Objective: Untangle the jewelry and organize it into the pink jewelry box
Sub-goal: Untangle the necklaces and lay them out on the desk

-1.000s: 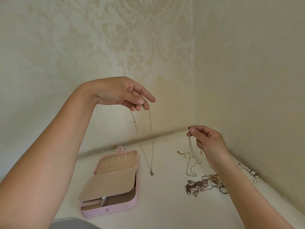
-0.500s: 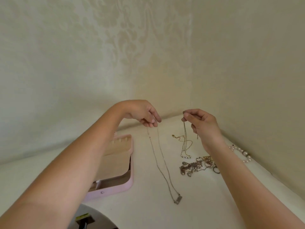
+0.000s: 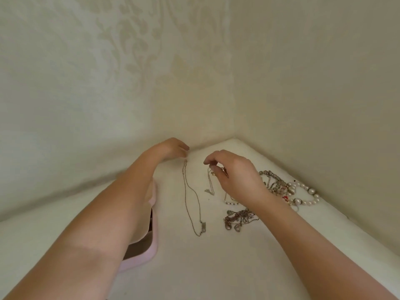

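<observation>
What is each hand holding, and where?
The left hand pinches the long pendant necklace at its top end; the right hand pinches a thinner chain near its top.

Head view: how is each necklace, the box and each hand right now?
Long necklace: lying stretched out flat.
Left hand: fingertips at its top end, grip unclear.
Right hand: pinching thin chains.
Pink jewelry box: open, mostly behind the left arm.
Tangled pile: knotted, untouched.
Pearl strand: lying loose, untouched.
</observation>
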The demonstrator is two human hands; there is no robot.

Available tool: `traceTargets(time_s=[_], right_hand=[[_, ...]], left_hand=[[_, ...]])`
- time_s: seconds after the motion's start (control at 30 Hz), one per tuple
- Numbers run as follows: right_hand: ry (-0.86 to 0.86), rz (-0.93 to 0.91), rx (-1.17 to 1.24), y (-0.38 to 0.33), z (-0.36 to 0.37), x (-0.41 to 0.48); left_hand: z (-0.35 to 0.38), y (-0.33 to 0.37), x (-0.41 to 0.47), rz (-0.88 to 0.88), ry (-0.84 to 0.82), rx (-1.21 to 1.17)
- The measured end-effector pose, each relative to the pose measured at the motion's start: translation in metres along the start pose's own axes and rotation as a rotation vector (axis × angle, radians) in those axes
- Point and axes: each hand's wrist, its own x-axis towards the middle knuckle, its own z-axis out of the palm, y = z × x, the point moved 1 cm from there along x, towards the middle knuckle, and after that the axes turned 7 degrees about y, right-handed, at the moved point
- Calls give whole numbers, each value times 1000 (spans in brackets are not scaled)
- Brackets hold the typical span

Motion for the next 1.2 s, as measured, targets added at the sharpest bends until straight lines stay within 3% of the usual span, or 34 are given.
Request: traceTargets(time_s=[0.07, 0.2, 0.4, 0.63, 0.8, 0.87, 0.97, 1.1, 1.2], right_hand=[[-21, -80, -41, -3, 0, 0], [33, -139, 38, -10, -10, 3], [133, -123, 164, -22, -29, 4], [25, -29, 184, -27, -31, 4], [-261, 137, 166, -32, -24, 1], [-390, 154, 182, -42, -19, -3], [-543, 141, 153, -55, -6, -13], [-789, 96, 40, -65, 6, -30], [-1034, 75, -60, -73, 9, -41]], left_hand=[[-2, 11, -16, 56, -113, -78], [3, 39, -75, 75, -358, -720], [14, 34, -149, 92, -527, -897], [9, -5, -201, 61, -267, -909], [-28, -35, -192, -76, -30, -1205], [-35, -42, -182, -163, 60, -1174], [-40, -48, -165, -232, 139, -939], [-40, -42, -139, -185, 210, -439], [-31, -36, -118, -117, 179, -285]])
